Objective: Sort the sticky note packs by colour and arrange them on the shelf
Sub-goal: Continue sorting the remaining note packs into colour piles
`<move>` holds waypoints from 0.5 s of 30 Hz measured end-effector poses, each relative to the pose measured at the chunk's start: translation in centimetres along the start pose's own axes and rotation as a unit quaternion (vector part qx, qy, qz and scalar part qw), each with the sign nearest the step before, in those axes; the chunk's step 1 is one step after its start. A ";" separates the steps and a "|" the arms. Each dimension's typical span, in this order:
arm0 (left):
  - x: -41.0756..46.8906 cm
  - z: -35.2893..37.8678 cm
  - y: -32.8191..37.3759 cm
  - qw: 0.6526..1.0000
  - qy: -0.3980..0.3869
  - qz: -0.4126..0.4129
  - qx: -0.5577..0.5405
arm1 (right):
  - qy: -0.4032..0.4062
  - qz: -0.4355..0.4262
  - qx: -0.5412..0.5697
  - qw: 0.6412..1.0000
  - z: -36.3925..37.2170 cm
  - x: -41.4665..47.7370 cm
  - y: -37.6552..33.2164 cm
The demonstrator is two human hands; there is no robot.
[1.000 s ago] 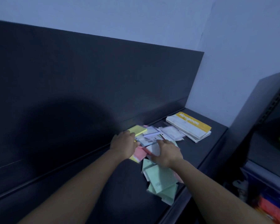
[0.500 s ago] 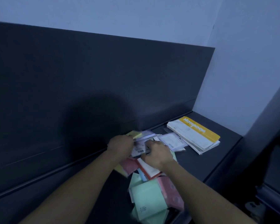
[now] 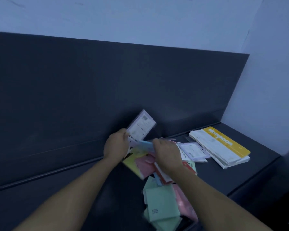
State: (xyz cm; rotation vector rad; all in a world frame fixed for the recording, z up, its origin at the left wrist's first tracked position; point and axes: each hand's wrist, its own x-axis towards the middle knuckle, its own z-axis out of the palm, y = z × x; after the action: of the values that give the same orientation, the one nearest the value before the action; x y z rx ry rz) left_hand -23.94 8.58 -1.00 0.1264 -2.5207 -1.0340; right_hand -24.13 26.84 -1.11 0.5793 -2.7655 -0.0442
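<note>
- Head view: left hand [image 3: 116,145] grips one lilac pack [image 3: 141,125], tilted up above the pile.
- Right hand [image 3: 167,155] pinches one blue pack [image 3: 145,145] just beside it.
- At least three green packs [image 3: 160,204] lie nearest on the shelf [image 3: 240,172].

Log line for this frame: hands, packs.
phase: sorting | left hand: holds lilac pack raised | right hand: pinches blue pack | green packs: on shelf

Left hand [image 3: 117,145] has lifted a lilac pack [image 3: 141,126] off the pile [image 3: 160,202], toward the back edge of the shelf [image 3: 240,177]. Right hand [image 3: 167,155] now pinches what looks like a blue pack [image 3: 145,145]; the view is blurred.
</note>
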 end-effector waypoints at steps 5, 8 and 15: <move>-1.9 -3.4 -0.9 0.994 0.050 -0.072 -0.059 | 0.052 0.046 0.110 0.991 -1.5 -0.4 -3.6; -3.4 -6.4 -2.0 0.989 0.080 -0.093 -0.077 | 0.066 0.087 0.191 0.976 -2.5 -0.7 -5.9; -8.8 -14.4 -5.8 0.971 0.152 -0.124 -0.139 | 0.034 0.136 0.327 0.935 -5.0 -2.2 -14.0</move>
State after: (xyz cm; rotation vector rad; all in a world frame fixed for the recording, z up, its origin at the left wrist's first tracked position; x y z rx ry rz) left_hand -10.44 -2.96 1.23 0.4893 -2.0982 -1.3409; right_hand -15.32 15.05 1.69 0.3225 -2.7259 0.9656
